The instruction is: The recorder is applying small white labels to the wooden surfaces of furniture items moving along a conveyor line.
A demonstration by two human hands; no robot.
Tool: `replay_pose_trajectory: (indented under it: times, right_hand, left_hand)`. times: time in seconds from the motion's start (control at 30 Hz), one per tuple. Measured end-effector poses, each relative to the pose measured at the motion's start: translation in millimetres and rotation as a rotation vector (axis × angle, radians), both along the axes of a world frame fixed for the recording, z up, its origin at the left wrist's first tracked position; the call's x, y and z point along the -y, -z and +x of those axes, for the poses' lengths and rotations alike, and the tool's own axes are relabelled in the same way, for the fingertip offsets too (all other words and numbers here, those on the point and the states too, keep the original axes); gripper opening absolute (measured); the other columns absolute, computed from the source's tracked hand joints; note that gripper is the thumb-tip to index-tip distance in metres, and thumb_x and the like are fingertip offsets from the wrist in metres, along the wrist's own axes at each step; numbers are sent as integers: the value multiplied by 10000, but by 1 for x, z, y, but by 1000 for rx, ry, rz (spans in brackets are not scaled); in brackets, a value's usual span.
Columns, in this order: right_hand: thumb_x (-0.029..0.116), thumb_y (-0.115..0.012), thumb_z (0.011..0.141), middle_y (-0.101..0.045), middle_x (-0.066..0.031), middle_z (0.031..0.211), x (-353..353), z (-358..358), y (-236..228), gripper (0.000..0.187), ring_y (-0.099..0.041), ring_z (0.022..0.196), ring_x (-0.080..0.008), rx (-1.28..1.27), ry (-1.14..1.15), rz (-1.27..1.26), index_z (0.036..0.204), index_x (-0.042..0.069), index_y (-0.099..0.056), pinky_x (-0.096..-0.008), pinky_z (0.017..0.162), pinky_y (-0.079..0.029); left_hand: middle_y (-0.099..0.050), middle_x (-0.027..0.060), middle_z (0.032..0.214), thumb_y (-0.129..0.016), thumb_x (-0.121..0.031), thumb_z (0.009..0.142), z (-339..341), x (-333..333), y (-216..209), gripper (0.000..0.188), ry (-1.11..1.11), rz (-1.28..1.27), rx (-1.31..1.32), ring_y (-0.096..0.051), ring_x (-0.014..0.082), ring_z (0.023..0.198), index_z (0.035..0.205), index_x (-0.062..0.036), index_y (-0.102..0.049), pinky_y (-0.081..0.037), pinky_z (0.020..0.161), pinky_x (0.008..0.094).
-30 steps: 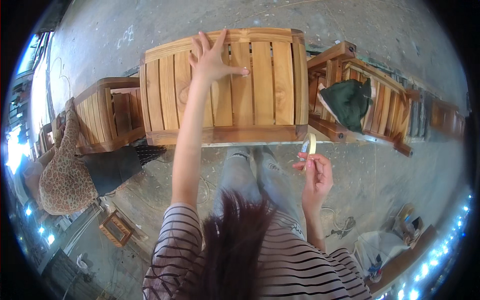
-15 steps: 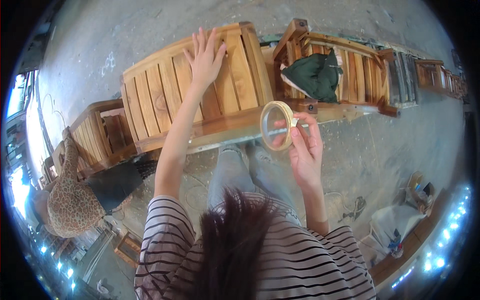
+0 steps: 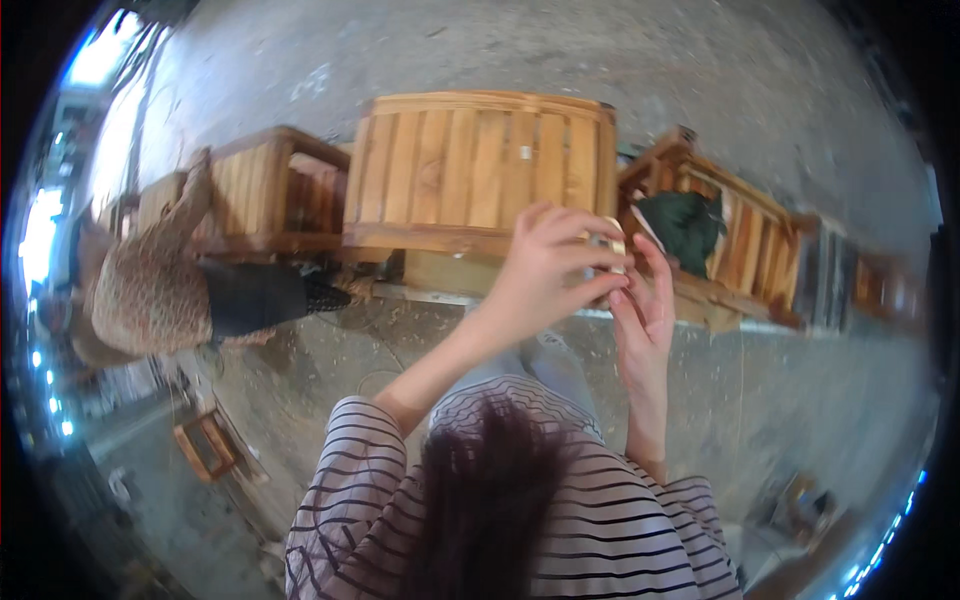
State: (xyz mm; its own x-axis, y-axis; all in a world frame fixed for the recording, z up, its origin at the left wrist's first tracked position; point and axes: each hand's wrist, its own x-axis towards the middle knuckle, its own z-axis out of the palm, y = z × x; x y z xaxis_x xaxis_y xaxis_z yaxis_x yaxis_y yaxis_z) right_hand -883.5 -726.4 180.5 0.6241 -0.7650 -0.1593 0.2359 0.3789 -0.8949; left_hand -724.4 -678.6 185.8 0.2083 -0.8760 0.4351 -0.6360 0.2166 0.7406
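In front of me a roll of masking tape (image 3: 617, 238), seen nearly edge-on, is between my two hands. My left hand (image 3: 555, 262) reaches across from the left with bent fingers closed on the tape. Around the roll's right side curl the fingers of my right hand (image 3: 645, 300). The hands partly hide the roll, so the tape's loose end cannot be made out. Beyond them stands a slatted wooden furniture piece (image 3: 445, 165), with a small white tape piece (image 3: 526, 152) on one of its slats.
To the right, dark green cloth (image 3: 680, 228) lies on another slatted wooden piece (image 3: 755, 235). At left, a co-worker in a patterned top (image 3: 150, 295) bends beside a wooden chair (image 3: 245, 190). A small wooden frame (image 3: 205, 445) rests on the concrete floor (image 3: 330, 400).
My left hand has left the slats and come to the tape roll at my right hand. The roll has turned edge-on. My view has swung left, and the white piece on the slat now shows.
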Motion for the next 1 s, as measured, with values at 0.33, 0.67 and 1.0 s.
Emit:
replay_pose_trajectory:
  times: [0.33, 0.67, 1.0]
  right_hand:
    - [-65, -520, 932, -641, -116, 999, -40, 52, 44, 209, -619, 931, -132, -336, -155, -253, 1138, -33, -514, -256, 815, -507]
    - [-48, -548, 932, -641, -105, 913, -84, 120, 74, 34, -620, 834, -106, -445, -96, -322, 950, -38, -521, -236, 726, -509]
    - [-33, -496, 954, -657, -174, 980, -106, 123, 104, 67, -668, 803, -184, -554, 46, -297, 1012, 1, -497, -261, 719, -499]
  left_hand:
    - [-671, 13, 886, -761, -96, 734, 15, -77, 54, 125, -293, -45, -172, -615, 200, 906, 855, -88, -729, -396, 879, 368]
    - [-675, 10, 849, -768, -69, 717, 55, -101, 91, 89, -665, 18, -284, -583, 220, 860, 795, -94, -734, -407, 840, 350]
    - [-634, 62, 1034, -738, -136, 805, 210, -82, 153, 71, -856, 47, -422, -545, 251, 1059, 858, -91, -748, -405, 951, 390]
